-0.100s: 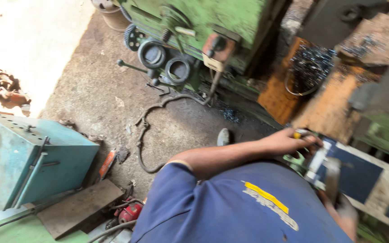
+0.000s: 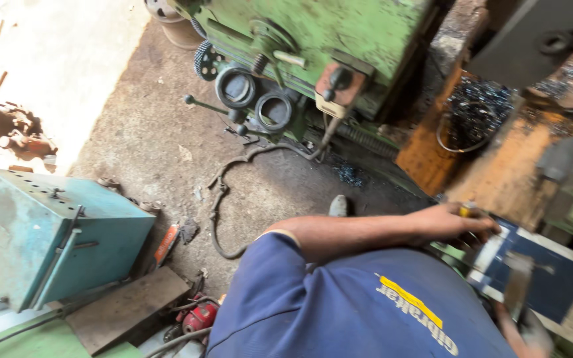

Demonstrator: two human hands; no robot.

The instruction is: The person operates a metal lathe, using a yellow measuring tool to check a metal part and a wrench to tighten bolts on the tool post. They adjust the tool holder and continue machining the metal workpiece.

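My blue-shirted torso fills the bottom of the view. My left arm reaches across to the right, and my left hand [image 2: 452, 224] closes its fingers around a small yellow-tipped piece [image 2: 466, 210] at the edge of a blue and white box [image 2: 552, 282]. My right hand [image 2: 526, 329] sits low at the bottom right, blurred, beside a grey flat bar [image 2: 516, 286] that stands over the box. Whether it grips the bar is unclear.
A green machine [image 2: 339, 33] with gears and black rings [image 2: 254, 99] stands at the top. A hose [image 2: 223, 199] curls on the dirty concrete floor. A teal metal cabinet [image 2: 41, 232] sits at left, an orange tray of metal chips [image 2: 479, 113] at right.
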